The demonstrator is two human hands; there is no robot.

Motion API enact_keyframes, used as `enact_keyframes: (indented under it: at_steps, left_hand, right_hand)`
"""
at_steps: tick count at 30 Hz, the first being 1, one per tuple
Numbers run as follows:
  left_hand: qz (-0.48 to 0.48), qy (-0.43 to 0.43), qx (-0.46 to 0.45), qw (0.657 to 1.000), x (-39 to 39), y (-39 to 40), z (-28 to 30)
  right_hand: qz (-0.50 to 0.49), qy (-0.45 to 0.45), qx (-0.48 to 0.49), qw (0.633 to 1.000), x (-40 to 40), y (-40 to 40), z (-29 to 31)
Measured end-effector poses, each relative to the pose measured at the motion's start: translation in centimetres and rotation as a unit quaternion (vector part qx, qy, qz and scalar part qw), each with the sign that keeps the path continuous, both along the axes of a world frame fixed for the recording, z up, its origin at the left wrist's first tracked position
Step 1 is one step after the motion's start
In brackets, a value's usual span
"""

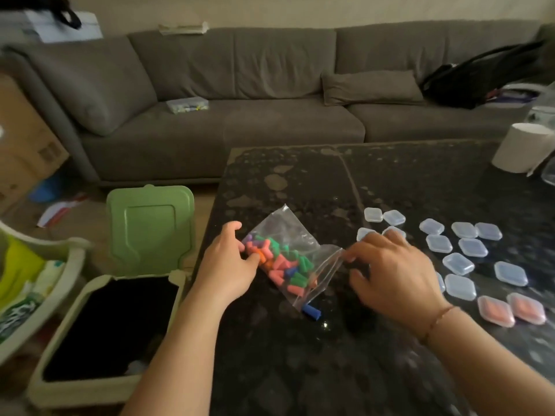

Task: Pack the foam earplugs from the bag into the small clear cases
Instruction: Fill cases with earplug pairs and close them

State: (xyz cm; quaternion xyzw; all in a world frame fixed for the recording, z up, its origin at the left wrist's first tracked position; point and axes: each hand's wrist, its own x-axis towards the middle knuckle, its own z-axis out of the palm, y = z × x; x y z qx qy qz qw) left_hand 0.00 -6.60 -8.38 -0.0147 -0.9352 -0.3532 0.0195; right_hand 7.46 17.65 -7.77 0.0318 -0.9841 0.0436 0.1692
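A clear zip bag (288, 232) full of coloured foam earplugs (280, 264) lies on the dark table (300, 355). My left hand (229, 265) grips the bag's closed end, fingers curled on it. My right hand (393, 271) pinches the bag's open zip edge with fingertip and thumb. One blue earplug (311, 311) lies on the table just outside the bag's mouth. Several small clear cases (459, 262) lie shut to the right. Two cases (510, 309) at the near right hold orange earplugs.
An open green-lidded bin (120, 310) stands left of the table. A white paper roll (524, 147) sits at the table's far right. A grey sofa (240, 115) runs behind, with a black bag (480, 79) on it.
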Motion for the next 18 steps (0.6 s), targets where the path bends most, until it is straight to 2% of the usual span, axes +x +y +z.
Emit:
enact_keyframes:
  at_steps: [4,9,11,14,18]
  left_hand:
    - [0.045,0.037,0.093,0.994,-0.6,-0.8,0.2]
    - [0.111,0.068,0.272,0.953,-0.5,-0.4,0.8]
    - [0.11,0.064,0.332,0.935,0.1,0.3,1.3]
    - [0.02,0.028,0.387,0.921,2.0,2.1,2.4]
    - [-0.115,0.001,0.346,0.931,4.6,4.8,2.9]
  right_hand:
    - [-0.059,-0.065,0.039,0.995,-0.1,2.7,0.7]
    - [-0.007,-0.008,0.014,1.0,-0.1,3.6,-0.6]
    - [0.026,0.036,-0.018,0.999,0.2,3.5,-0.6]
    - [0.122,0.123,-0.087,0.981,0.6,2.5,0.0]
    - [0.265,0.121,-0.183,0.939,0.8,0.7,0.8]
